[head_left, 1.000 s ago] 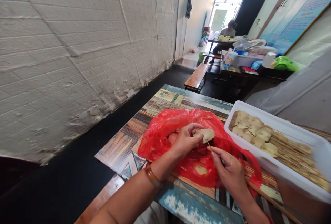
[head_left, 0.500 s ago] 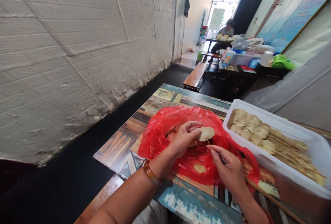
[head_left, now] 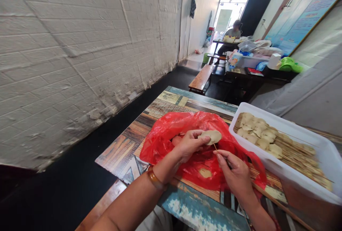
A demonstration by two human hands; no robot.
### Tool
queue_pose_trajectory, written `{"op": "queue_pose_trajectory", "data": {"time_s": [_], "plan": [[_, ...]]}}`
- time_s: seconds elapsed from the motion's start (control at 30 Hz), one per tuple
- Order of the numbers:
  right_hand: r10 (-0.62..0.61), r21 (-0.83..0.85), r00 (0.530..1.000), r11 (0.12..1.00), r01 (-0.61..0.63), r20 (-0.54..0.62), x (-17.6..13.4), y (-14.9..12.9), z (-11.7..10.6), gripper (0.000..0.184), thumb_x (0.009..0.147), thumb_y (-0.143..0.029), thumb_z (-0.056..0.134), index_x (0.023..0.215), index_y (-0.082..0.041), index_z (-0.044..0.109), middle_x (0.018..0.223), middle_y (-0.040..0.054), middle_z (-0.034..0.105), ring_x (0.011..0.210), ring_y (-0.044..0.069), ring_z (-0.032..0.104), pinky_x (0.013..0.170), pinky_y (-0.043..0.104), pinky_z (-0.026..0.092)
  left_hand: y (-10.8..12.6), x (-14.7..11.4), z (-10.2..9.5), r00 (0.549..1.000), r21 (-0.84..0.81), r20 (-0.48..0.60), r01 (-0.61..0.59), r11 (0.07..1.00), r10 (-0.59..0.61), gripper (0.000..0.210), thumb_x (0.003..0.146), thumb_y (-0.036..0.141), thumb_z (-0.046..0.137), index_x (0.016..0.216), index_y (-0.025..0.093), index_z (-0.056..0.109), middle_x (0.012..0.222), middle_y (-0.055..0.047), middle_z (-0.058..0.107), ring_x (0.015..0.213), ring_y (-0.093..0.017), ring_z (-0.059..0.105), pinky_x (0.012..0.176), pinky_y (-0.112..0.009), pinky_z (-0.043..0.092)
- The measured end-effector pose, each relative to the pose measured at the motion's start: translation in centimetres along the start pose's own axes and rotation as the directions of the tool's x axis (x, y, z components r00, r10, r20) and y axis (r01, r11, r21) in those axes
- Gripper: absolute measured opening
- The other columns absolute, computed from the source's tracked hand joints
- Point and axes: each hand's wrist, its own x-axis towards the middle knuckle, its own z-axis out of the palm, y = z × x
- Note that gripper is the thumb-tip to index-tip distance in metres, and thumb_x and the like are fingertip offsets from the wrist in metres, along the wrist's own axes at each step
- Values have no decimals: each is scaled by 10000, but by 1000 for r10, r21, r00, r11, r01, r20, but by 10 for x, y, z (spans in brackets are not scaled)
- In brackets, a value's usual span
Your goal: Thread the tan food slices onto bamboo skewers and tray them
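Note:
Between thumb and fingers, my left hand (head_left: pixel 191 145) pinches pale, thin round slices (head_left: pixel 213 137); how many are stacked there I cannot tell. My right hand (head_left: pixel 233 170) is closed on a thin wooden skewer (head_left: pixel 215 147), whose upper end meets the lower edge of the slices. Both hands are over a crumpled red plastic bag (head_left: pixel 162 131) spread on the table. One more pale slice (head_left: pixel 205 172) lies at the bag's near side. To the right, a white plastic tub (head_left: pixel 301 136) holds several skewered slices (head_left: pixel 256 127), their sticks lying toward the near right.
The table (head_left: pixel 125 145) has a patchwork wood pattern. A long stick (head_left: pixel 283 206) lies at its near right. Beyond stand a wooden bench (head_left: pixel 202 77) and a dark table with bags and green bowls (head_left: pixel 290 63). A person (head_left: pixel 233 31) sits at the back. A white wall (head_left: pixel 93 46) runs along the left.
My left hand has shifted its fingers on the slices, and more of their surface shows. The right hand keeps the skewer at their lower edge. The view has moved very slightly.

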Motion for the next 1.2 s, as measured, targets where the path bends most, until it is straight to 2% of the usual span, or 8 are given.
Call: {"op": "queue_pose_trajectory", "data": {"time_s": [0.3, 0.57, 0.77, 1.2], "plan": [[-9, 3, 1000, 1000, 9, 12, 0, -4, 1, 241, 857, -361, 503, 886, -207, 687, 870, 54, 739, 795, 204, 693, 717, 306, 564, 1, 2, -2, 996, 34, -76, -53, 998, 55, 388, 615, 464, 723, 755, 119, 617, 595, 15, 516, 458, -38, 403, 447, -162, 309], [6, 14, 1000, 1000, -7, 8, -2, 1, 3, 237, 859, -362, 504, 888, -209, 683, 879, 61, 738, 802, 206, 693, 738, 317, 560, 4, 1, 0, 996, 8, -80, -49, 999, 49, 409, 618, 468, 722, 821, 128, 620, 674, -5, 548, 478, -34, 424, 452, -153, 332], [4, -3, 1000, 1000, -4, -1, -2, -3, 2, 255, 864, -380, 491, 870, -210, 682, 852, 53, 739, 790, 204, 695, 727, 306, 554, 2, 2, -1, 995, 13, -89, -36, 999, 37, 387, 602, 452, 736, 769, 124, 618, 668, -8, 553, 488, -39, 438, 457, -153, 350], [10, -21, 1000, 1000, -10, -2, -2, -4, 2, 225, 870, -357, 494, 860, -218, 670, 839, 37, 732, 783, 191, 684, 713, 289, 533, -4, 3, -2, 994, 86, -48, -95, 992, 99, 332, 674, 435, 685, 769, 125, 615, 673, -8, 566, 511, -45, 453, 489, -162, 343]]}}
